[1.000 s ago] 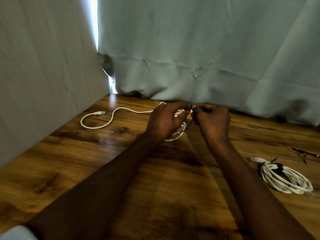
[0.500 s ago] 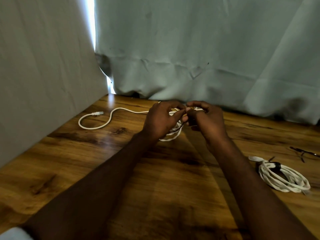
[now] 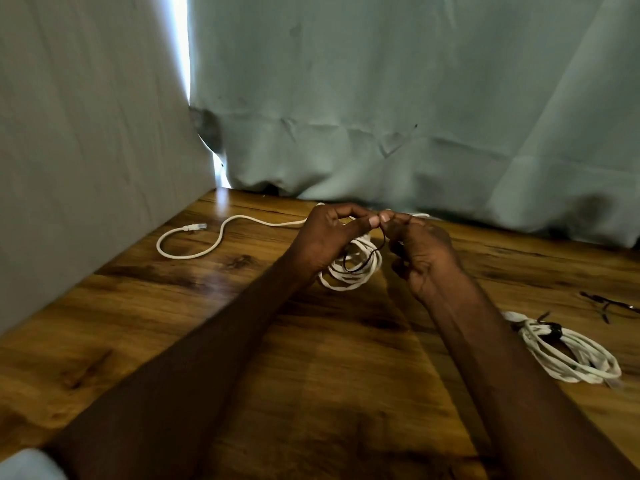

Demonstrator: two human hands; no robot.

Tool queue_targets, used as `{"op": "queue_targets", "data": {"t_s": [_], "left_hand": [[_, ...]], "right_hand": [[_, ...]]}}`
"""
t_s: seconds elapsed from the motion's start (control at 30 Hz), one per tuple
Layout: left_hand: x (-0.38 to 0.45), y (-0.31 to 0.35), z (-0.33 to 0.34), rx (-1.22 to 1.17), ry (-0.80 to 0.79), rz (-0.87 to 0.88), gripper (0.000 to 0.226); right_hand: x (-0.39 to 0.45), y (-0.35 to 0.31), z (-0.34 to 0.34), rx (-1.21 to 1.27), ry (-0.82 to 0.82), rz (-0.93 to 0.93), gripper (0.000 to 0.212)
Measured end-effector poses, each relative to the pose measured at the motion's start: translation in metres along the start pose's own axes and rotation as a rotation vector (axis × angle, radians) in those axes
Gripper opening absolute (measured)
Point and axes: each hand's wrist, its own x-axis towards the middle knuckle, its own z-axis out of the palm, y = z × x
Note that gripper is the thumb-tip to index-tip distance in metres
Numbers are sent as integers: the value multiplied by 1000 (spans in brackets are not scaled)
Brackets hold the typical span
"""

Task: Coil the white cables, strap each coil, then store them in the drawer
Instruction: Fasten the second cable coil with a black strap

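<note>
Now hands point(image 3: 374, 237) raised, black strap point(image 3: 363, 258) looped over coil point(image 3: 349, 268).

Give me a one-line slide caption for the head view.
Both hands work a thin black strap around a white cable coil; a strapped coil lies on the wooden table.

Both forearms extend forward and converge. Left hand point(image 3: 325, 237): fingers curled, thumb and forefinger tips pinched together. Right hand point(image 3: 424, 252): fingers curled, thumb and forefinger pinched, fingertips meeting those of the left hand at centre
</note>
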Motion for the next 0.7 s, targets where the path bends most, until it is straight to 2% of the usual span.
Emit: {"op": "queue_targets", "data": {"t_s": [0.07,0.13,0.3,0.37,0.47,0.57,0.63,0.7], "left_hand": [[0,-1,1,-45,-15,-42,25],[1,-2,-1,-47,-23,-82,25],[2,0,-7,-77,15,-110,20],[1,0,-5,-87,26,-117,22],[2,-1,-6,-146,92,-163,31],[6,-1,-12,-189,221,-200,34],[8,-1,-14,-213,283,-228,35],[8,-4,-12,-222,326,-245,42]], "right_hand": [[0,-2,1,29,24,-31,10],[4,-9,-2,180,41,-68,11],[12,-33,-24,939,-178,-134,17],[13,-32,-25,1032,-195,-130,16],[18,-22,-19,842,-117,-3,25],[15,-10,-7,352,-41,52,30],[12,3,7,15,-31,5,23],[9,19,20,-310,-27,-191,17]]}}
